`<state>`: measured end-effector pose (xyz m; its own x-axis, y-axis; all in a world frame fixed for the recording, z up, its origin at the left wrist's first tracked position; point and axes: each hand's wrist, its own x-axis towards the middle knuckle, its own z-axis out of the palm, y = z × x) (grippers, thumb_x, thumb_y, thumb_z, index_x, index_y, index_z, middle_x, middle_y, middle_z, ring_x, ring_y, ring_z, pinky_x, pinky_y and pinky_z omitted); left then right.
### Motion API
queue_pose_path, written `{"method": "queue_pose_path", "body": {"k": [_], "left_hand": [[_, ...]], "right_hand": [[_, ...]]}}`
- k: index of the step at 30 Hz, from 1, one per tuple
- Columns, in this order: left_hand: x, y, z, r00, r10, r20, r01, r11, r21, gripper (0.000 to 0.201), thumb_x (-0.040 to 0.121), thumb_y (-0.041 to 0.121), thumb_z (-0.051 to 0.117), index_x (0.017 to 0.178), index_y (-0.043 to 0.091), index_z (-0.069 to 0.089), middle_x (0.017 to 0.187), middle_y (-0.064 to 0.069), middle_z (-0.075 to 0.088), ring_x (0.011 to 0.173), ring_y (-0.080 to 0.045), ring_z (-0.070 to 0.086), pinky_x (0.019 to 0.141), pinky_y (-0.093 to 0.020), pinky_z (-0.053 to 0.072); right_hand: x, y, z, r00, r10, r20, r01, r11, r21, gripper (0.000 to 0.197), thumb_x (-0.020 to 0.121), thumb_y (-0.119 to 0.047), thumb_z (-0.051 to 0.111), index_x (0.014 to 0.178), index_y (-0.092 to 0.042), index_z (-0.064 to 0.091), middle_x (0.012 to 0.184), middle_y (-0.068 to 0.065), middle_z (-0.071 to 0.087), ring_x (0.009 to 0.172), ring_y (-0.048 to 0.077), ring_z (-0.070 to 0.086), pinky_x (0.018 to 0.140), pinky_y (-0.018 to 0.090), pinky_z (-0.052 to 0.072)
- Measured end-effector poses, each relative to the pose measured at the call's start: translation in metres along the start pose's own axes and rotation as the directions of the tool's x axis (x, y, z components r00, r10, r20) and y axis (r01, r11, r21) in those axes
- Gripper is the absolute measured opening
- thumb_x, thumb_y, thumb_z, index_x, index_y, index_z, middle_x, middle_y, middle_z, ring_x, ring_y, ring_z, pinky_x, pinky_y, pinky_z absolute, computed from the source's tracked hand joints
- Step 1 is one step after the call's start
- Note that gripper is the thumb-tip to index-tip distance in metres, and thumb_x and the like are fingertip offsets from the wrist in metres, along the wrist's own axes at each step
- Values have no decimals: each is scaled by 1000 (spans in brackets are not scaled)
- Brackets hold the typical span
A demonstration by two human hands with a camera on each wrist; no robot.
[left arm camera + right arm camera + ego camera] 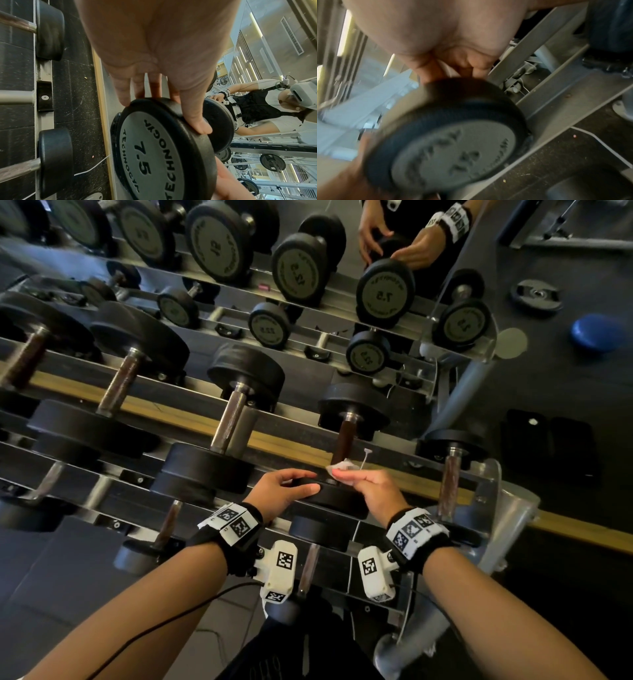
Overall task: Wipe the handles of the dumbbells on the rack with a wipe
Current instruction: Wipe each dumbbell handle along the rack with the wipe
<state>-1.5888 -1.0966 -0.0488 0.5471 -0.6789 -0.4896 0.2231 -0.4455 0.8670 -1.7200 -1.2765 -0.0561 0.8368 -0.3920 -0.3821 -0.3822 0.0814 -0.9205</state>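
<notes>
While the 7.5 dumbbell point(337, 460) lies on the top rail of the rack point(493, 474), second from the right end, its dark handle point(345, 440) runs away from the viewer toward the mirror; the wipe point(339, 469), white and crumpled, sits at the handle's near end, pinched in the curled fingers of the right hand point(371, 491); the left hand point(284, 489) grips the rim of the near head point(164, 155), thumb on one side and fingers over the far edge, apparently steadying it. Judged from this, the step in hand is wiping this handle, at its near end; the next move likely calls for drawing the wipe along the bar to the far head, perhaps turning the dumbbell to reach the underside. Further left, bigger dumbbells fill the rail; one more sits at the right end. Whether the wipe wraps the bar cannot be told: the head hides the contact, and the right wrist view is blurred, showing only a sliver of white between the fingers.
</notes>
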Motion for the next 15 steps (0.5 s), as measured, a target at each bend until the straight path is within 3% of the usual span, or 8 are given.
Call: {"method": "queue_pose_path", "body": {"k": [2,4,5,6,7,9,13,15], "left_hand": [[-1,2,0,1000,-4,1,4,1000,6,27,83,27,78,107,37,71,104,6,74,99,-10,70,83,-23,54],[-2,3,1,1000,-10,-7,10,1000,29,26,83,29,77,107,38,70,105,6,72,101,-11,69,87,-27,54],[-3,4,1,1000,-12,-9,12,999,35,26,84,29,77,108,38,70,107,6,72,102,-12,68,90,-29,54],[-4,4,2,1000,-12,-11,13,999,38,26,84,29,76,108,39,70,107,6,71,103,-12,68,92,-31,54],[-5,4,3,1000,-12,-13,12,999,43,27,85,29,76,108,40,70,108,6,71,103,-12,68,94,-33,54],[-6,5,3,1000,-11,-17,12,998,58,27,85,29,75,110,39,70,109,6,71,104,-12,68,98,-36,53],[-6,5,3,999,-31,-21,32,998,57,31,85,28,75,115,34,70,115,0,71,110,-18,67,104,-44,50],[-6,5,4,999,-37,-30,39,998,51,31,85,27,76,114,33,71,114,-2,71,109,-19,67,104,-46,50]], "right_hand": [[0,-7,-9,998,-18,-63,25,994,104,23,94,-17,59,102,-27,78,112,6,73,98,13,65,89,28,50],[7,-12,-20,966,-58,-251,96,985,142,32,95,-7,52,112,-23,74,102,12,71,78,11,62,67,18,49],[12,-14,-25,941,-68,-330,104,990,90,38,96,-6,48,122,-23,69,108,9,69,83,8,64,72,16,51],[17,-15,-29,929,-75,-364,94,995,36,41,98,-7,46,131,-25,62,120,8,66,97,9,64,87,19,52],[23,-16,-30,931,-66,-359,69,998,-6,45,99,-9,47,138,-28,55,133,9,60,113,14,61,101,27,47],[32,-14,-29,944,-7,-330,-3,1000,-30,49,100,-12,50,145,-30,45,147,10,48,131,22,49,115,36,35],[46,-8,-16,930,33,-365,-50,998,-37,54,98,-17,57,149,-24,40,149,7,45,136,24,43,105,25,30],[52,-5,-12,921,44,-387,-56,998,-18,58,96,-18,61,149,-23,38,148,7,47,136,24,44,107,28,33]]}}
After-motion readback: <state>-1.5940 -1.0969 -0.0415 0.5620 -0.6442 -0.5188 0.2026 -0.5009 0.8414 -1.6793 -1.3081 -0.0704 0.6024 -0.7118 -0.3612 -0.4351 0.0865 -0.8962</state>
